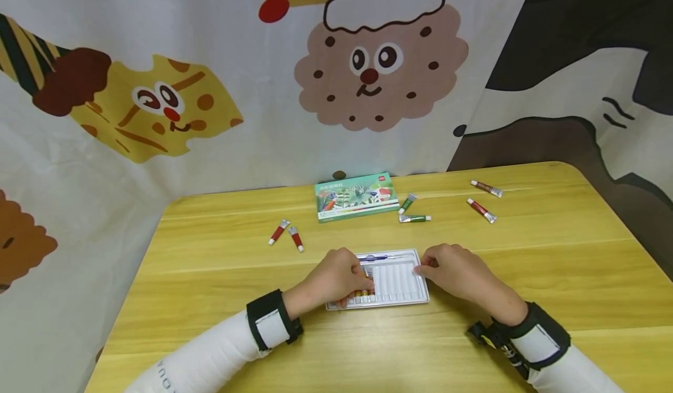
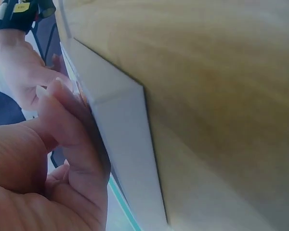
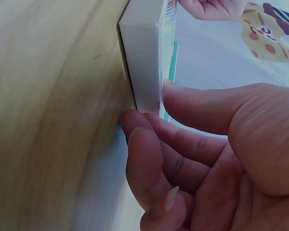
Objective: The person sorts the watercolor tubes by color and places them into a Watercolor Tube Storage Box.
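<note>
A white plastic paint tray (image 1: 402,302) lies flat on the table. Several small paint tubes (image 1: 364,293) with yellow and orange colours fill slots in its left part, while bare white slots show on the right. My left hand (image 1: 332,279) reaches over the tray's left end with bent fingers at the tubes; whether it pinches one is hidden. At the right end, my right hand (image 1: 460,273) grips the tray, its thumb (image 3: 183,103) on the upper rim and its fingers curled by the side near the table. A thin paintbrush (image 1: 375,258) lies along the tray's far side.
Behind the tray lies a green paint box (image 1: 357,197). Two green tubes (image 1: 415,218) are beside it, two red tubes (image 1: 278,232) at left, and a brown tube (image 1: 486,188) and another red tube (image 1: 481,210) at right. A printed curtain (image 1: 252,148) hangs behind the table.
</note>
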`<state>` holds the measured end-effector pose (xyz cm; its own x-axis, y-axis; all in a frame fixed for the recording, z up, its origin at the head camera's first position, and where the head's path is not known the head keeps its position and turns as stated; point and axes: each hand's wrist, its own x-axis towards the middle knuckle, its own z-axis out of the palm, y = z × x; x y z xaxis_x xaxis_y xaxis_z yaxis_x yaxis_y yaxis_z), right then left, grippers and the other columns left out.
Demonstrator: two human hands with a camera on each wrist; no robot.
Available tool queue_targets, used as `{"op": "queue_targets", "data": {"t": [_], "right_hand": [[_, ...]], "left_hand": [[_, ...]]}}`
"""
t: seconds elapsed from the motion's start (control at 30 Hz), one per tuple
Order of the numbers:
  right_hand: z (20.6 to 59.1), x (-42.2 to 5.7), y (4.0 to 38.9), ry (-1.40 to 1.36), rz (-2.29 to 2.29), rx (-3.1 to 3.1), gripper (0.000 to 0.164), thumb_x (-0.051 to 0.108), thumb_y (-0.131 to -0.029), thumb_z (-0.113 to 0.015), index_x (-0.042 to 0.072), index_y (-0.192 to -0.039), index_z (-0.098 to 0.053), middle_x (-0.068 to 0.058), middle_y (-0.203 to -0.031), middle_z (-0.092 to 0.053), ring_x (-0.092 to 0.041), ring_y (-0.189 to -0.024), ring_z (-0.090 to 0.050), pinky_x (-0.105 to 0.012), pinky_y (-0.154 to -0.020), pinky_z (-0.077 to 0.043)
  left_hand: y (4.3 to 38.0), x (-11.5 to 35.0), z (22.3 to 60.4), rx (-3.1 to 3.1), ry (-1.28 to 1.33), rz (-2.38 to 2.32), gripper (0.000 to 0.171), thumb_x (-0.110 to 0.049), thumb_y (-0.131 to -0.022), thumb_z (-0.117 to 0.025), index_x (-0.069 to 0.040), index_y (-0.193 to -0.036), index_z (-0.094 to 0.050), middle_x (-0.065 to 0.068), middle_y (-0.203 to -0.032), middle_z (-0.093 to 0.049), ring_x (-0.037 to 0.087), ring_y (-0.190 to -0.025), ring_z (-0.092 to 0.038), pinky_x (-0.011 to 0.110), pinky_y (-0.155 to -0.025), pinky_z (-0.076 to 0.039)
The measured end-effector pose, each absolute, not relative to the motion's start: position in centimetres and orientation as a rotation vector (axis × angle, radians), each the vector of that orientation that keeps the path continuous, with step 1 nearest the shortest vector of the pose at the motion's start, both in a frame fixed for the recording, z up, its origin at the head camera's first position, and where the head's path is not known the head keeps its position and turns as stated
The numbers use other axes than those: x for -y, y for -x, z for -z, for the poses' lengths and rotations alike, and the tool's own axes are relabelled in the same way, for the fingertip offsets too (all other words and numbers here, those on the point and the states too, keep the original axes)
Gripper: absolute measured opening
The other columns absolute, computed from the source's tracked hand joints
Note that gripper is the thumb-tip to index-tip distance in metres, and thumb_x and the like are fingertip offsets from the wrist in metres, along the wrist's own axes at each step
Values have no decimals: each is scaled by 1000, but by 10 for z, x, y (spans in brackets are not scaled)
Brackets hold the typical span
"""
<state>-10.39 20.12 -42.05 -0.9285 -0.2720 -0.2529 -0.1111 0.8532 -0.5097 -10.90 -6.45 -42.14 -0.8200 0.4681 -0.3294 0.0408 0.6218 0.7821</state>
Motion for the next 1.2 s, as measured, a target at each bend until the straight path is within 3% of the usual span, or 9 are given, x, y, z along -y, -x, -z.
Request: {"op": "queue_targets", "data": {"t": [0.53,0.83,0.93,1.03,1.13,1.2], "right_hand": [[421,-200,104,306,717,-2717,15,23,-98,-75,11,-89,-73,3,-71,-58,-16,-65,-50,-33,-61,-37],[412,-220,112,398,751,-2926,14,18,-98,-75,4,-99,-77,3,-74,-62,-15,-64,-50,-31,-57,-41],[406,-234,121,419,776,-3001,15,15,-98,-74,2,-105,-76,-4,-86,-70,-20,-72,-59,-36,-61,-47],[402,-253,137,439,796,-3066,22,12,-100,-70,-2,-116,-73,-18,-108,-72,-34,-92,-66,-50,-72,-54],[401,-276,161,472,752,-3153,31,8,-100,-68,-9,-126,-66,-30,-126,-64,-47,-110,-62,-62,-84,-52],[402,-291,178,487,696,-3201,34,5,-100,-67,-12,-128,-63,-35,-128,-60,-53,-114,-59,-67,-89,-49]], "left_hand": [[105,67,420,-2380,-426,-1108,41,-18,-94,-81,-4,-62,-61,-5,-42,-46,8,-33,-46,20,-36,-30],[104,66,420,-2383,-412,-1103,43,-20,-94,-81,-8,-60,-58,-6,-42,-45,8,-33,-45,20,-36,-30],[104,65,419,-2389,-424,-1093,42,-20,-94,-81,-9,-60,-59,-6,-42,-44,8,-33,-45,20,-36,-30],[103,65,419,-2396,-440,-1084,41,-20,-95,-80,-10,-61,-59,-7,-42,-45,7,-33,-45,20,-37,-30],[103,65,419,-2401,-446,-1083,41,-19,-95,-80,-11,-61,-58,-7,-43,-44,7,-33,-45,20,-37,-30],[103,65,420,-2401,-449,-1085,42,-19,-95,-80,-11,-60,-58,-7,-43,-44,7,-33,-45,20,-37,-30]]}}
